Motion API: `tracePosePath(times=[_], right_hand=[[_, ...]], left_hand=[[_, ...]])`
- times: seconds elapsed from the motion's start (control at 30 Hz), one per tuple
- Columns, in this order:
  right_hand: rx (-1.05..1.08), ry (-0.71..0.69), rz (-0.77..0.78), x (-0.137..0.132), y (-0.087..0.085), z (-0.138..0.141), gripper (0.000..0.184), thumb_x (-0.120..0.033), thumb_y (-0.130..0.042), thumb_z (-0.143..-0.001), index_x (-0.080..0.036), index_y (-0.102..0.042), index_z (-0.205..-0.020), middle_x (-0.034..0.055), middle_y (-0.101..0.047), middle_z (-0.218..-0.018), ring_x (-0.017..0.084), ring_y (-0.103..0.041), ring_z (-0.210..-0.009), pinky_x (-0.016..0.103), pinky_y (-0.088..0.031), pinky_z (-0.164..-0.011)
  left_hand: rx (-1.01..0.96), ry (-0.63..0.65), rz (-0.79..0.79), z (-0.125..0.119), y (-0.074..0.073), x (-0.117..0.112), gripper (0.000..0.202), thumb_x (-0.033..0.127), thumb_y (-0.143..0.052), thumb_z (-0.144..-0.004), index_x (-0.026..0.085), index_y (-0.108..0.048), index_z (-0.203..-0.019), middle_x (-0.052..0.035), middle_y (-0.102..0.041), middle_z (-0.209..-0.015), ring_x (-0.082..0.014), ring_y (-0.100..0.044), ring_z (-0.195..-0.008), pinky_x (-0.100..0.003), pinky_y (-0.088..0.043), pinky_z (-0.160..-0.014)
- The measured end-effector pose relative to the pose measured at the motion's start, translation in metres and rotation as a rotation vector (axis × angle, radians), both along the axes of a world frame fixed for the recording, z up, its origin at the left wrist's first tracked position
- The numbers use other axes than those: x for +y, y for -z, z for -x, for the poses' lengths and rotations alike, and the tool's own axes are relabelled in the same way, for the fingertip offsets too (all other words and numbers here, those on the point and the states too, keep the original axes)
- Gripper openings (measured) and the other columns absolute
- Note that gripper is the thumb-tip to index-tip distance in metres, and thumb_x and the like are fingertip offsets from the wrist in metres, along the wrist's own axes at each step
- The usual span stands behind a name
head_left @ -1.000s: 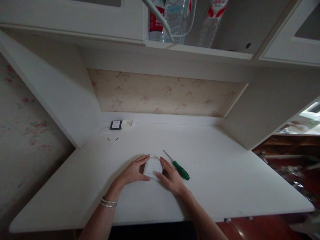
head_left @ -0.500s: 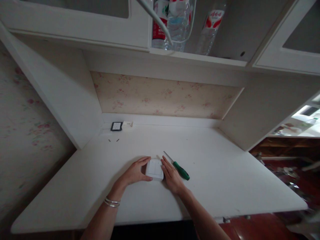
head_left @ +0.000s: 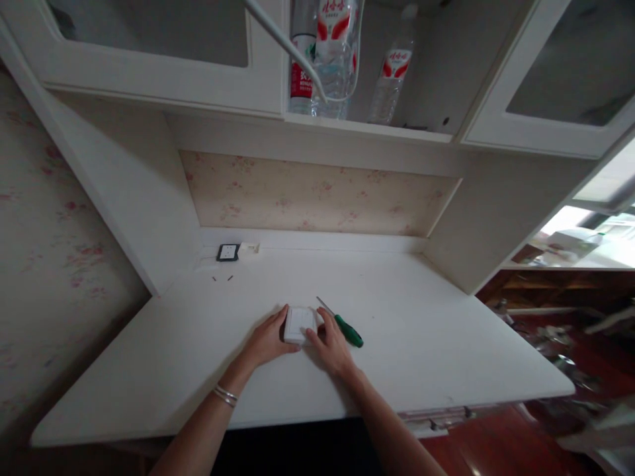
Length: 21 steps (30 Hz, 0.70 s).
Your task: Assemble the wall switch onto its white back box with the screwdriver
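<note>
A small white square switch plate (head_left: 299,324) lies on the white desk (head_left: 426,344). My left hand (head_left: 266,340) grips its left side with thumb below and fingers along the edge. My right hand (head_left: 331,344) holds its right side, fingers curled against the plate. Just right of my right hand lies a screwdriver (head_left: 343,327) with a green handle, its metal shaft pointing back-left. Bangles circle my left wrist.
A black-framed socket part (head_left: 228,252) and a small white piece (head_left: 249,248) sit at the desk's back left, with two tiny screws (head_left: 222,278) in front. Water bottles (head_left: 337,46) stand on the open shelf above. A white cable hangs there. Cluttered shelves lie to the right.
The camera tilted up, showing more of the upper cabinets. Both hands stay on the switch plate; my right fingers have closed in a little over its right edge.
</note>
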State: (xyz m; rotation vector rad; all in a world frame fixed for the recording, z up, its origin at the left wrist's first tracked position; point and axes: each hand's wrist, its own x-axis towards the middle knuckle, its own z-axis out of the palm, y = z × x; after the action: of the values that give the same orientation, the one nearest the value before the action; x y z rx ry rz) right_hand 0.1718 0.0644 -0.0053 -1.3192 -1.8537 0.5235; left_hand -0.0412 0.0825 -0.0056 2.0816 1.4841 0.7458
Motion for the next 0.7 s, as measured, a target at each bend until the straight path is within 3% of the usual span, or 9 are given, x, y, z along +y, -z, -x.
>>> tracePosePath(times=[0.13,0.23,0.4,0.47,0.57,0.63,0.7], right_hand=[[0.008,0.028,0.017,-0.013,0.000,0.007,0.068,-0.048,-0.061,-0.078,-0.014,-0.041,-0.134,0.0183,-0.038,-0.142,0.025,-0.060,-0.103,0.042,-0.048,-0.093],[0.023,0.065,0.048,-0.024,-0.001,0.018,0.079,-0.049,-0.066,-0.072,-0.014,-0.037,-0.136,0.0187,-0.032,-0.146,0.031,-0.048,-0.122,0.044,-0.045,-0.097],[0.077,0.114,0.109,-0.028,-0.014,0.024,0.085,-0.048,-0.070,-0.066,-0.017,-0.035,-0.137,0.0171,-0.028,-0.147,0.036,-0.036,-0.131,0.049,-0.039,-0.103],[0.074,0.130,0.096,-0.025,-0.024,0.016,0.082,-0.044,-0.069,-0.066,-0.017,-0.036,-0.136,0.0161,-0.029,-0.147,0.036,-0.035,-0.131,0.050,-0.036,-0.106],[0.050,0.102,0.033,-0.018,-0.042,-0.008,0.077,-0.038,-0.066,-0.068,-0.021,-0.035,-0.136,0.0123,-0.028,-0.148,0.032,-0.041,-0.128,0.046,-0.039,-0.104],[0.035,0.111,-0.020,-0.007,-0.052,-0.030,0.076,-0.038,-0.066,-0.069,-0.023,-0.034,-0.136,0.0107,-0.027,-0.148,0.030,-0.042,-0.127,0.043,-0.041,-0.102],[0.009,0.159,-0.076,0.011,-0.058,-0.057,0.072,-0.039,-0.065,-0.070,-0.025,-0.035,-0.135,0.0100,-0.029,-0.146,0.029,-0.041,-0.127,0.044,-0.039,-0.103]], left_hand=[[0.028,-0.012,-0.066,-0.003,-0.002,-0.005,0.108,0.044,-0.080,-0.057,0.014,-0.025,-0.146,-0.0163,-0.047,-0.140,-0.0309,-0.048,-0.124,-0.040,-0.041,-0.102],[0.017,-0.016,-0.148,-0.008,-0.001,-0.011,0.098,0.035,-0.075,-0.064,0.018,-0.024,-0.146,-0.0144,-0.048,-0.138,-0.0288,-0.049,-0.123,-0.041,-0.040,-0.104],[-0.072,-0.083,-0.216,-0.033,-0.002,-0.024,0.085,0.020,-0.061,-0.073,0.021,-0.019,-0.147,-0.0141,-0.042,-0.143,-0.0291,-0.042,-0.130,-0.044,-0.034,-0.109],[-0.134,-0.087,-0.197,-0.044,-0.005,-0.029,0.090,0.017,-0.061,-0.072,0.024,-0.013,-0.148,-0.0128,-0.039,-0.145,-0.0292,-0.040,-0.131,-0.044,-0.035,-0.109],[-0.185,-0.039,-0.142,-0.054,-0.010,-0.036,0.102,0.026,-0.070,-0.070,0.030,-0.005,-0.148,-0.0098,-0.031,-0.150,-0.0298,-0.042,-0.130,-0.044,-0.040,-0.105],[-0.193,-0.046,-0.096,-0.056,-0.012,-0.041,0.093,0.033,-0.066,-0.077,0.033,-0.006,-0.148,-0.0078,-0.030,-0.150,-0.0272,-0.048,-0.124,-0.042,-0.045,-0.101],[-0.202,-0.062,-0.066,-0.054,-0.015,-0.046,0.073,0.035,-0.059,-0.084,0.034,-0.020,-0.145,-0.0063,-0.039,-0.144,-0.0234,-0.057,-0.114,-0.039,-0.050,-0.095]])
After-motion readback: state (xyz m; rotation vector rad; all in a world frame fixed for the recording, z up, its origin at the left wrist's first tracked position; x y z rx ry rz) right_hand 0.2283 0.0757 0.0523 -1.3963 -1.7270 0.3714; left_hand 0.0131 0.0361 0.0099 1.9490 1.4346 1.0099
